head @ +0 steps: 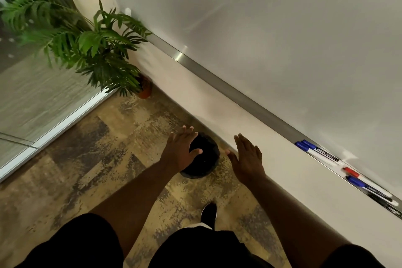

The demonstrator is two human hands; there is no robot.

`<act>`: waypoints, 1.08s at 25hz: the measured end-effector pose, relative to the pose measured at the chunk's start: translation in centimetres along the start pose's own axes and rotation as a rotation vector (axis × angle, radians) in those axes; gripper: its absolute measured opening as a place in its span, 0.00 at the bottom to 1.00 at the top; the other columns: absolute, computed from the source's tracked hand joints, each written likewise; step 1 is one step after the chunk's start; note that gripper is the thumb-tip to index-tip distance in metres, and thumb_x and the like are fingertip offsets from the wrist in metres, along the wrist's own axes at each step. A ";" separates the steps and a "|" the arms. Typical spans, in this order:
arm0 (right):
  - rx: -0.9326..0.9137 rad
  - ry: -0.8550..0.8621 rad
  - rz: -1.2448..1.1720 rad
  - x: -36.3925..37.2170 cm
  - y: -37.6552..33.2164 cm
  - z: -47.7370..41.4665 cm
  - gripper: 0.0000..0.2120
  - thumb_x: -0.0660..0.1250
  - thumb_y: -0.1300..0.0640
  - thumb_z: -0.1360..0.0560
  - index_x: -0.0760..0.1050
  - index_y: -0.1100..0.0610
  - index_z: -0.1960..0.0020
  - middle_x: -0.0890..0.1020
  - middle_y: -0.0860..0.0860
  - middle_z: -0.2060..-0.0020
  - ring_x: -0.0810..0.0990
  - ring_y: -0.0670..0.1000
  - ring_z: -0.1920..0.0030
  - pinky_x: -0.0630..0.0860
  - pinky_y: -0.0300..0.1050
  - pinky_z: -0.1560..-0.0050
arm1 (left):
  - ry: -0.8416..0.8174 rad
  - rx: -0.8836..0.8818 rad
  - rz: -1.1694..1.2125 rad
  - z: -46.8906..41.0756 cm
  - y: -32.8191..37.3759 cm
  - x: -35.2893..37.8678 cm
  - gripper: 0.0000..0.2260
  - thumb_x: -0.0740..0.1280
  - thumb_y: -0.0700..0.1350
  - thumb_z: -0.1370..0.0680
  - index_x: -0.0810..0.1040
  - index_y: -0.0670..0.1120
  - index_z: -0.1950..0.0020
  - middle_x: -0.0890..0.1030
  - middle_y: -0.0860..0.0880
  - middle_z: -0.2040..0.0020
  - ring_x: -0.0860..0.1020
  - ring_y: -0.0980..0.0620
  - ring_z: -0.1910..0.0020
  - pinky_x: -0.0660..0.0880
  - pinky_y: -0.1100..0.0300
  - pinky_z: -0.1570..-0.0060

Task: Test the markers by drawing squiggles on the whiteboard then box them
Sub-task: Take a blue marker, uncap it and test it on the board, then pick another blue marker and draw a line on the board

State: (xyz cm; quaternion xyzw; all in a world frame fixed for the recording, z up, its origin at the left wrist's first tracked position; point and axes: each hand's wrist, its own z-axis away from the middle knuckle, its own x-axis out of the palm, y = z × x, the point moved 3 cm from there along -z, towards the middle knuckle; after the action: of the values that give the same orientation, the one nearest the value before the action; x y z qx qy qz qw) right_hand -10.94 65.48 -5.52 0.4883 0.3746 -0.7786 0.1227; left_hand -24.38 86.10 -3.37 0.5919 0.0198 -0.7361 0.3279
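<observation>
A potted plant (87,50) stands in the far left corner. The left hand (180,150) is spread flat, empty, above a dark round bin (206,159) on the floor. The right hand (248,159) is likewise spread and empty, near the wall. The whiteboard (282,28) carries no marks. The markers (348,169), blue-capped and red-capped, lie in the tray (217,80) at the right. Step in hand: none begun. Next move likely calls for the right hand to reach rightward and pinch one marker.
</observation>
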 end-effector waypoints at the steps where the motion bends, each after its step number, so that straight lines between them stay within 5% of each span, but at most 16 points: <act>1: 0.019 0.005 0.002 -0.2 0.7 0.5 0.32 0.47 0.36 0.18 0.51 0.51 0.19 0.53 0.50 0.19 0.49 0.50 0.20 0.44 0.55 0.21 | 0.002 0.018 -0.006 0.0 0.7 0.2 0.30 0.58 0.61 0.19 0.57 0.51 0.21 0.51 0.52 0.19 0.44 0.52 0.20 0.43 0.46 0.23; 8: 0.106 0.094 -0.012 -2.9 5.2 5.8 0.32 0.49 0.36 0.18 0.50 0.50 0.19 0.52 0.50 0.19 0.49 0.51 0.20 0.44 0.57 0.21 | -0.008 0.169 -0.058 0.2 8.4 1.4 0.30 0.57 0.62 0.19 0.57 0.51 0.21 0.53 0.52 0.19 0.46 0.53 0.21 0.43 0.44 0.23; 20: 0.281 0.264 -0.038 -9.3 19.9 23.7 0.35 0.45 0.33 0.20 0.51 0.50 0.19 0.52 0.49 0.19 0.50 0.50 0.20 0.44 0.57 0.22 | -0.065 0.399 -0.186 6.9 31.2 8.7 0.30 0.57 0.63 0.20 0.55 0.54 0.20 0.49 0.53 0.19 0.43 0.53 0.21 0.42 0.44 0.23; 27: 0.336 0.350 -0.035 -11.3 27.9 34.7 0.34 0.46 0.33 0.19 0.46 0.48 0.18 0.48 0.49 0.19 0.47 0.51 0.19 0.42 0.58 0.22 | -0.057 0.497 -0.212 13.4 43.2 14.2 0.33 0.56 0.63 0.19 0.46 0.55 0.19 0.44 0.54 0.19 0.41 0.53 0.21 0.40 0.48 0.23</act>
State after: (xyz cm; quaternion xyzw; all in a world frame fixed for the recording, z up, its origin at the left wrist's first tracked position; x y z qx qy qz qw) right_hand -13.01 19.90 -0.36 0.6227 0.2638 -0.7355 -0.0408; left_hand -15.24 40.11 3.64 0.6279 -0.1087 -0.7649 0.0938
